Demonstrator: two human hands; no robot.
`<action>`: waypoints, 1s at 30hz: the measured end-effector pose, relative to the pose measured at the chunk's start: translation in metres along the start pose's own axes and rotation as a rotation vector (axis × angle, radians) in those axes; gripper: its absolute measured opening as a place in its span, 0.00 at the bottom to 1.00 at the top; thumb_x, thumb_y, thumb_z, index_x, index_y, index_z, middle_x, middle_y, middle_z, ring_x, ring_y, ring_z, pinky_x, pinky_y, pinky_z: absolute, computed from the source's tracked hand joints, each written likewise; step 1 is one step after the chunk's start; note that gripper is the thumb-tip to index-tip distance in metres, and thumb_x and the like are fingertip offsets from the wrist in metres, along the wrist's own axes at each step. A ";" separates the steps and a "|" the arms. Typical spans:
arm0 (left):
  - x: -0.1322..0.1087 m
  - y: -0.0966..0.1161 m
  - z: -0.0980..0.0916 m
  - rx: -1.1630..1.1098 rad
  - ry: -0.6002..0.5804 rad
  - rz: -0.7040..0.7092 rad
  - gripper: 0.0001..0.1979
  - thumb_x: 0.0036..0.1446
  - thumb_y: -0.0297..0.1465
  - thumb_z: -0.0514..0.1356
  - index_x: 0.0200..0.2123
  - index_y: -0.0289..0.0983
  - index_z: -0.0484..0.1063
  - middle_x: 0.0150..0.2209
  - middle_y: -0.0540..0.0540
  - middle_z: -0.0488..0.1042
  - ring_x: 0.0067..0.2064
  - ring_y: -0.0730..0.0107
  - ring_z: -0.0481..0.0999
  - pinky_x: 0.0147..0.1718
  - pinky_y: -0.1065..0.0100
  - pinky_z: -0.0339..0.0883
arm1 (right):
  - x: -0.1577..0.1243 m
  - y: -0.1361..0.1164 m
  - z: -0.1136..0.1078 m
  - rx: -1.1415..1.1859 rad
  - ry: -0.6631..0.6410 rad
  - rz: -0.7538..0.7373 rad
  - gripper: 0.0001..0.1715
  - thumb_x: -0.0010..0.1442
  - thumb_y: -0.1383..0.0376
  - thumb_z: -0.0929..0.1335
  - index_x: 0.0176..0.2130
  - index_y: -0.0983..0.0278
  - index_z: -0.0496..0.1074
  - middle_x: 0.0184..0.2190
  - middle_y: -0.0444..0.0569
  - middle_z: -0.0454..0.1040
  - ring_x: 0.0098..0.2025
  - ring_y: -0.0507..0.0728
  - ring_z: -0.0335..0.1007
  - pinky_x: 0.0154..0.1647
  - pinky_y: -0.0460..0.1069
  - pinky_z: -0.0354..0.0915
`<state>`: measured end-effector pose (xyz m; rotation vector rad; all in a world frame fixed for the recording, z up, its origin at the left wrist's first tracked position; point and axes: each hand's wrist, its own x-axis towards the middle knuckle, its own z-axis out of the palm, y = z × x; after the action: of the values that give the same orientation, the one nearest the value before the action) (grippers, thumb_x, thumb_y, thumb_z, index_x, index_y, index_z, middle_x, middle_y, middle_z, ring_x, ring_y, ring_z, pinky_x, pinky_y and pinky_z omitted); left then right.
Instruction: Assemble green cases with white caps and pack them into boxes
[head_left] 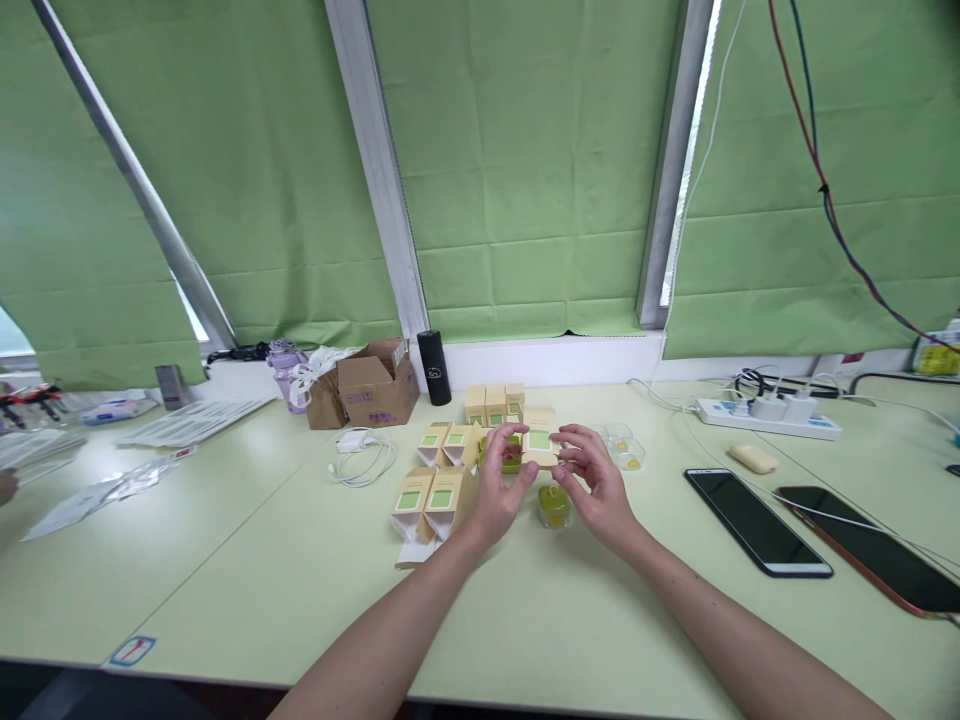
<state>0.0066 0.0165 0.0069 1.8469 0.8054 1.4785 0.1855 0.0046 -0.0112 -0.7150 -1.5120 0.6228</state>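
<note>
My left hand (496, 492) and my right hand (600, 492) hold a small cream cardboard box (540, 442) from both sides, its green label toward me. On the table just below it stands a small clear container with a yellow-green top (555, 505), close to my right hand. Partly hidden behind my left fingers is a green object (511, 456). To the left, several matching cream boxes (411, 500) stand with white flaps showing at the front. More cream boxes (495, 404) stand in a row behind.
Clear plastic containers (625, 448) lie right of my hands. Two phones (757, 520), a cream oval case (753, 458) and a power strip (772, 418) are farther right. A white charger cable (367, 458), brown carton (379, 385) and black cylinder (433, 368) stand leftward. Another person's hand (7, 486) shows far left.
</note>
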 end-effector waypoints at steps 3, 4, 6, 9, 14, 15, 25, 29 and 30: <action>0.000 0.000 -0.001 -0.008 -0.022 0.006 0.25 0.64 0.44 0.65 0.60 0.45 0.66 0.62 0.39 0.67 0.57 0.54 0.72 0.57 0.54 0.67 | 0.000 0.000 0.000 0.005 0.005 -0.001 0.19 0.69 0.53 0.70 0.57 0.51 0.73 0.61 0.54 0.62 0.46 0.58 0.77 0.50 0.58 0.78; 0.000 0.000 -0.001 -0.009 -0.024 0.008 0.25 0.64 0.44 0.65 0.60 0.45 0.66 0.62 0.39 0.67 0.57 0.54 0.72 0.57 0.54 0.67 | 0.001 0.000 0.000 0.004 0.005 0.000 0.19 0.69 0.53 0.70 0.57 0.52 0.73 0.60 0.54 0.62 0.46 0.58 0.77 0.50 0.58 0.78; 0.000 0.001 -0.001 -0.010 -0.023 0.007 0.24 0.65 0.44 0.63 0.60 0.45 0.66 0.61 0.39 0.67 0.57 0.54 0.72 0.57 0.54 0.67 | 0.001 -0.001 0.000 0.001 0.005 0.002 0.19 0.69 0.53 0.70 0.57 0.52 0.74 0.60 0.54 0.63 0.46 0.58 0.77 0.50 0.58 0.78; 0.000 0.002 0.000 -0.013 -0.016 -0.004 0.22 0.66 0.45 0.62 0.59 0.44 0.66 0.61 0.40 0.68 0.57 0.54 0.72 0.57 0.54 0.67 | 0.000 -0.002 0.000 0.007 0.006 0.001 0.19 0.69 0.53 0.70 0.57 0.52 0.74 0.60 0.54 0.63 0.46 0.58 0.77 0.50 0.57 0.78; -0.001 0.002 0.001 -0.010 0.008 -0.021 0.21 0.66 0.44 0.62 0.58 0.44 0.66 0.59 0.41 0.69 0.55 0.55 0.72 0.56 0.54 0.67 | -0.001 -0.002 0.001 0.009 -0.002 0.004 0.19 0.69 0.53 0.70 0.57 0.52 0.74 0.61 0.54 0.62 0.48 0.59 0.76 0.48 0.56 0.78; -0.001 0.001 0.001 -0.011 0.008 -0.021 0.21 0.66 0.43 0.62 0.57 0.44 0.66 0.59 0.41 0.69 0.55 0.55 0.72 0.56 0.54 0.67 | -0.001 -0.002 0.001 0.008 -0.003 0.004 0.19 0.69 0.53 0.70 0.57 0.52 0.74 0.61 0.54 0.62 0.48 0.59 0.75 0.48 0.56 0.78; -0.001 0.000 0.001 -0.011 0.006 -0.012 0.20 0.65 0.41 0.62 0.58 0.44 0.66 0.59 0.40 0.69 0.56 0.55 0.72 0.56 0.55 0.68 | -0.001 -0.001 0.001 0.000 -0.013 -0.020 0.19 0.68 0.54 0.70 0.57 0.52 0.73 0.61 0.55 0.62 0.49 0.60 0.74 0.48 0.57 0.78; -0.001 0.000 0.002 0.002 0.023 0.001 0.19 0.66 0.40 0.61 0.57 0.44 0.66 0.59 0.40 0.69 0.56 0.55 0.72 0.56 0.54 0.67 | -0.002 0.000 0.002 0.005 -0.012 -0.027 0.19 0.68 0.56 0.71 0.57 0.52 0.72 0.61 0.54 0.62 0.49 0.59 0.75 0.47 0.57 0.78; 0.000 0.000 0.002 0.006 0.025 0.002 0.19 0.66 0.40 0.61 0.57 0.44 0.66 0.59 0.41 0.69 0.56 0.55 0.72 0.56 0.54 0.67 | -0.002 0.001 0.002 0.004 -0.010 -0.029 0.19 0.68 0.56 0.71 0.57 0.52 0.72 0.61 0.54 0.62 0.49 0.59 0.75 0.47 0.57 0.78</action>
<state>0.0085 0.0158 0.0064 1.8375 0.8206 1.5053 0.1840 0.0035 -0.0132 -0.6872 -1.5274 0.6084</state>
